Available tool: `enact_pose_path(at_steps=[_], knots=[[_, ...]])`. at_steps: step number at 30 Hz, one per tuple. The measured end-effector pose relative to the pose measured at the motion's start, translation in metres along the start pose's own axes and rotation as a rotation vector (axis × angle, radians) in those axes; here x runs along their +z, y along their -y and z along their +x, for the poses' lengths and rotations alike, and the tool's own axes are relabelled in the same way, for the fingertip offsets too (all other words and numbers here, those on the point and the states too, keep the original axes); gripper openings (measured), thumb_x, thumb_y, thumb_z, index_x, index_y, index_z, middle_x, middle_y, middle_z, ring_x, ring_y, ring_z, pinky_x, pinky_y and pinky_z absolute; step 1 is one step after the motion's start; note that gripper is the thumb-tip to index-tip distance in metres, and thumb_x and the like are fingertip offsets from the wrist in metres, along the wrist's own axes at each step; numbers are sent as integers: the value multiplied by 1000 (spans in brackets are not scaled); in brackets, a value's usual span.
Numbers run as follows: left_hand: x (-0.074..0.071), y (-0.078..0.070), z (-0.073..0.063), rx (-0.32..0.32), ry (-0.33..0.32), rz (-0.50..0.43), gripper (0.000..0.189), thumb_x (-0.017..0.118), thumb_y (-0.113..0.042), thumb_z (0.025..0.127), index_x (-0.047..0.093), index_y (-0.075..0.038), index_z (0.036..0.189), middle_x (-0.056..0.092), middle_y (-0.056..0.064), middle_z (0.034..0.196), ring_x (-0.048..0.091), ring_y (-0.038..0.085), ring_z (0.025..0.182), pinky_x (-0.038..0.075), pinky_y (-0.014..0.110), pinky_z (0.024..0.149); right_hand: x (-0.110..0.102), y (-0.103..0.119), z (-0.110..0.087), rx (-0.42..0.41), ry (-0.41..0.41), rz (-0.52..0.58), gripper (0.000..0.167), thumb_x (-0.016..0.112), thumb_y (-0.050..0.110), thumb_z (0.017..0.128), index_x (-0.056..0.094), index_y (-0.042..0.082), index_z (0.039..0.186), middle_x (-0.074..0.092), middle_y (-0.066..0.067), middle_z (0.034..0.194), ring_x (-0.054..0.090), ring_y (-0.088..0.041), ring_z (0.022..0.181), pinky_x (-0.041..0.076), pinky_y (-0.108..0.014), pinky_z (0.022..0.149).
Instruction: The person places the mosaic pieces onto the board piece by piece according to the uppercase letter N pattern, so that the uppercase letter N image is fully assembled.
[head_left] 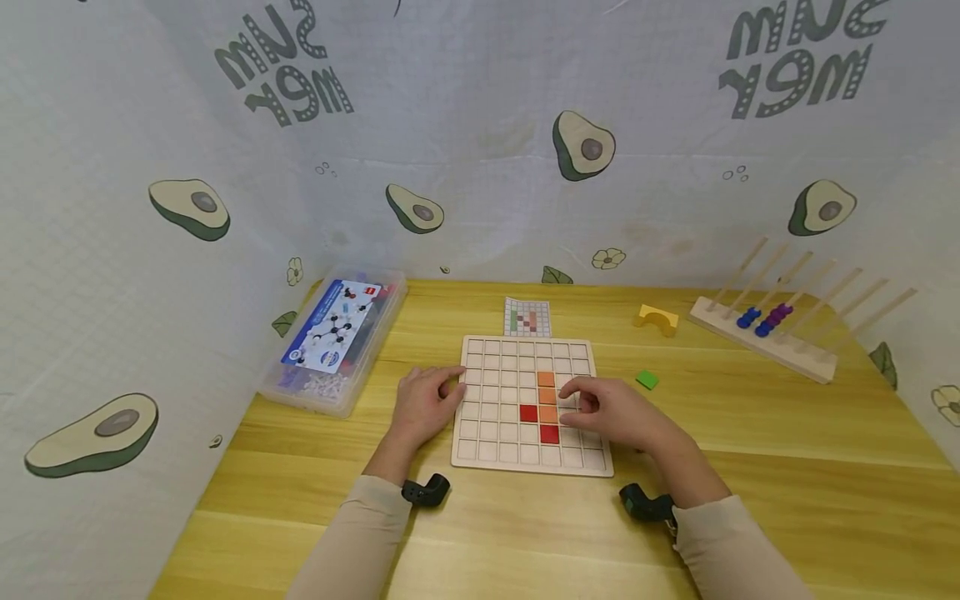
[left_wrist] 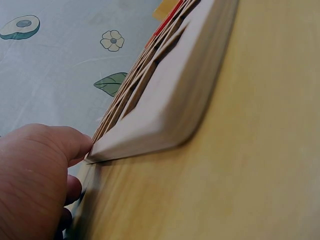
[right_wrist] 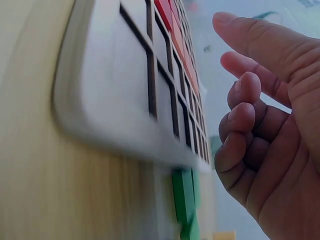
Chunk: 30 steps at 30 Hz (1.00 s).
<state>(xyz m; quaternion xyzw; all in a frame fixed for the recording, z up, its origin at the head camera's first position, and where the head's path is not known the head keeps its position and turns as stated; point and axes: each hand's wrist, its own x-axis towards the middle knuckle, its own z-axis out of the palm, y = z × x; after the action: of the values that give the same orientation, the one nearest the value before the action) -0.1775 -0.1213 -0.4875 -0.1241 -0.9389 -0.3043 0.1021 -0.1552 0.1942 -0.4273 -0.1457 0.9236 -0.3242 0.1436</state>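
Note:
A wooden grid board point(head_left: 487, 454) lies flat on the table. On it sit several orange squares point(head_left: 547, 396) in one column and two red squares, one red square point(head_left: 549, 434) below them and the other to their left. My left hand point(head_left: 424, 405) touches the board's left edge with its fingertips; in the left wrist view a fingertip meets the edge near a corner. Over the board's right part hovers my right hand point(head_left: 617, 410), thumb and index finger apart with nothing between them. Its other fingers are bent inward in the right wrist view point(right_wrist: 280, 115).
A small pattern card point(head_left: 527, 317) lies behind the board. Right of the board are a green square point(head_left: 647, 380), a yellow arch block point(head_left: 657, 319) and a peg rack point(head_left: 765, 340) with blue and purple beads. A lidded plastic box point(head_left: 335, 340) stands at the left.

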Motion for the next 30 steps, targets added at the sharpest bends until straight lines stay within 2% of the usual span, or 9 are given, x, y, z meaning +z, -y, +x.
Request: enact_pose_path(at_steps=[7, 16, 30], knots=[[0, 0, 0, -6, 3, 9, 32, 68, -32, 97, 74, -23, 127, 51, -8, 67, 41, 15, 73, 30, 34, 77, -18, -15, -19, 65, 2, -12, 32, 77, 30, 91, 68, 14, 118, 51, 0, 78, 47, -16, 63, 38, -26, 55], [-1, 0, 0, -6, 5, 13, 32, 68, -32, 97, 74, -23, 127, 51, -9, 67, 43, 15, 75, 31, 34, 77, -34, -43, -43, 47, -26, -69, 34, 78, 32, 91, 69, 12, 116, 50, 1, 77, 46, -12, 66, 36, -25, 59], [-1, -1, 0, -18, 10, 14, 33, 67, -33, 97, 73, -24, 128, 50, -8, 66, 44, 16, 77, 31, 34, 77, -38, -67, -67, 87, 23, -30, 37, 79, 36, 89, 70, 12, 116, 50, 1, 77, 43, -8, 65, 34, -26, 59]])
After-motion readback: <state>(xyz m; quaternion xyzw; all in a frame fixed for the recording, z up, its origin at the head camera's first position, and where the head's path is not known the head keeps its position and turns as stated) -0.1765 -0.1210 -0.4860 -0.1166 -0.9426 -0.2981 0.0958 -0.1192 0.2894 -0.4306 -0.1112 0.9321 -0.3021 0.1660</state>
